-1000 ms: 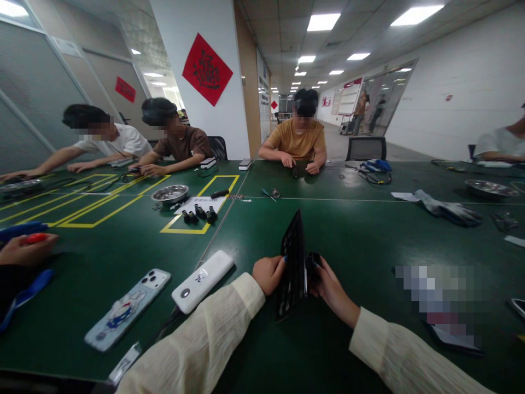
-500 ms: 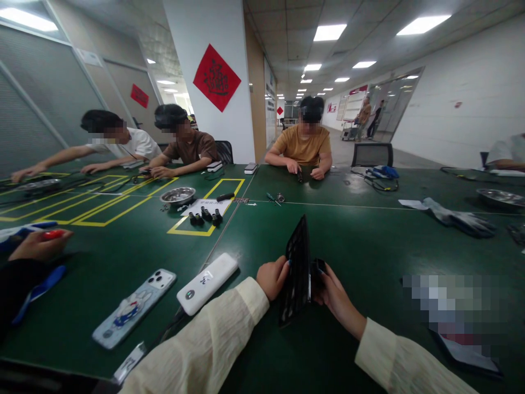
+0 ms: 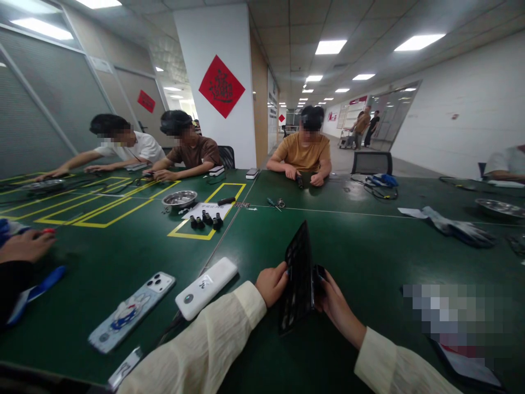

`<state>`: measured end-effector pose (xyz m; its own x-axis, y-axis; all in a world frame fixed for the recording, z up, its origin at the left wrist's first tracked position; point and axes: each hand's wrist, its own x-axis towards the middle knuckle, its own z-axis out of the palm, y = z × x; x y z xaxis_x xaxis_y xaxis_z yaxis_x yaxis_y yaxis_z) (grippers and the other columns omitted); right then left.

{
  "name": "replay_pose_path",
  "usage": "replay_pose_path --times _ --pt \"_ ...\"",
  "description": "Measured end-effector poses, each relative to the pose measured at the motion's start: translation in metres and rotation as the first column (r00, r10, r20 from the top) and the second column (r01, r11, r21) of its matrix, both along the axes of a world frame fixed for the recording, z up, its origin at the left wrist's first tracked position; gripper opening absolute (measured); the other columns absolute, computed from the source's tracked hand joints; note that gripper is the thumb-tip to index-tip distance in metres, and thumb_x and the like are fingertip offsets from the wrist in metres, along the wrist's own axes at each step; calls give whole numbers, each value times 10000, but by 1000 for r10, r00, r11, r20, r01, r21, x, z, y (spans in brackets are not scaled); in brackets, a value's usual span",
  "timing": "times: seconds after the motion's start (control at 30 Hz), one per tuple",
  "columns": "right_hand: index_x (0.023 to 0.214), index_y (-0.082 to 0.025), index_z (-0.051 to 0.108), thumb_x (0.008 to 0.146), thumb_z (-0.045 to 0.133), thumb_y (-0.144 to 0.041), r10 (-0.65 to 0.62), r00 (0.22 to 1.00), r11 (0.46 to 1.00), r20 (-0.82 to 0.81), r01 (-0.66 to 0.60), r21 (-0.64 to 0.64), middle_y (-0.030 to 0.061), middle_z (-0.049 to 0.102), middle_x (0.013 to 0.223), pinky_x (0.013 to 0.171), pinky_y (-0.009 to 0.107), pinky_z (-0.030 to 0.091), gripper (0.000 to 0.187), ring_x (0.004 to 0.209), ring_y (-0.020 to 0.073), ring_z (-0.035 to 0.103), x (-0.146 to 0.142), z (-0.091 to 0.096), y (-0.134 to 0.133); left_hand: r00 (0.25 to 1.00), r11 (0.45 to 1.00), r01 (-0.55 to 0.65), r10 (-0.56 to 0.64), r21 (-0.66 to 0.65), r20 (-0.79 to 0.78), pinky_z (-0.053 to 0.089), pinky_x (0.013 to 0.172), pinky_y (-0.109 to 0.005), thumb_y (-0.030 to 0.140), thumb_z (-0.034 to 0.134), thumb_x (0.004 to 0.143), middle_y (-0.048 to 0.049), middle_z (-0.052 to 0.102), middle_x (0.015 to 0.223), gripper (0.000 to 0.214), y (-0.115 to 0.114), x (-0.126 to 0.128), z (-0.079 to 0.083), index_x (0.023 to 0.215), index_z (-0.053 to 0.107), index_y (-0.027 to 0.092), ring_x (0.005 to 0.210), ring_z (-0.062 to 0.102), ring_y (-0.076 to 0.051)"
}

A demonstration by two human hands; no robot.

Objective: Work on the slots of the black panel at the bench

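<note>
A flat black panel (image 3: 297,279) with rows of recesses or slots stands upright on edge, just above or on the green table; which one I cannot tell. My left hand (image 3: 272,284) is closed on its left side, thumb against the slotted face. On the other side, my right hand (image 3: 334,300) is closed around a small black piece (image 3: 319,273) close against the panel's back. Whether that piece is joined to the panel is hidden. A white power bank (image 3: 207,287) and a phone in a rabbit-print case (image 3: 132,312) lie left of my left forearm.
Beyond lie several black fittings (image 3: 207,220), a metal bowl (image 3: 179,200), a screwdriver (image 3: 273,203) and gloves (image 3: 457,225). At the left edge a co-worker's hand (image 3: 27,246) holds something red. Across the table (image 3: 246,246) sits a person in a tan shirt (image 3: 305,150). A blurred-out item (image 3: 451,312) lies right.
The camera view has tilted up a little. My hands keep their hold, the panel nearly unmoved. The co-worker's hand at left has shifted further left.
</note>
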<state>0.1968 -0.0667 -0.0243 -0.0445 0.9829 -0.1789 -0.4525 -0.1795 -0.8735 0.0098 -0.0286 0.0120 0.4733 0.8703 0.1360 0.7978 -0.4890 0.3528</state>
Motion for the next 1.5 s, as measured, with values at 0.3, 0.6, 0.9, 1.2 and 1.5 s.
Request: replay_pose_path --times 0.3,0.6,0.9,1.2,1.5 --pt "1297 -217 258 700 601 -505 -20 1000 1000 -13 20 5 -43 541 586 351 193 317 747 407 107 496 2 -10 2 999 1000 25 -26 -7 -39 291 556 -249 336 223 880 -25 563 627 376 0 0 0 741 540 190 636 557 -166" --pt "1249 -210 311 723 584 -487 17 1000 999 -9 -16 42 -45 522 583 347 198 305 654 400 103 482 0 -2 1 995 993 -97 98 -64 20 292 547 -244 389 159 898 -38 592 674 464 -2 5 6 744 549 189 660 569 -164" --pt "1252 -215 299 674 618 -513 0 1000 1000 3 0 8 -61 509 569 341 197 311 724 403 107 488 -1 1 2 993 990 -107 112 -96 48 290 547 -235 378 285 871 -27 591 687 344 -3 5 10 771 555 189 666 561 -153" --pt "1256 -222 310 732 579 -488 36 999 999 4 -36 5 -39 539 601 368 201 336 646 441 116 518 3 -2 1 985 986 -152 157 -69 73 259 522 -241 446 220 879 -24 567 641 445 -2 4 10 713 534 179 615 531 -144" --pt "1255 -202 311 670 627 -508 8 1000 1000 -2 -8 -7 -44 543 580 346 195 326 732 414 113 506 0 5 0 981 981 -182 186 -68 59 239 505 -243 475 205 880 -20 563 612 479 -1 4 7 680 530 184 584 524 -139"
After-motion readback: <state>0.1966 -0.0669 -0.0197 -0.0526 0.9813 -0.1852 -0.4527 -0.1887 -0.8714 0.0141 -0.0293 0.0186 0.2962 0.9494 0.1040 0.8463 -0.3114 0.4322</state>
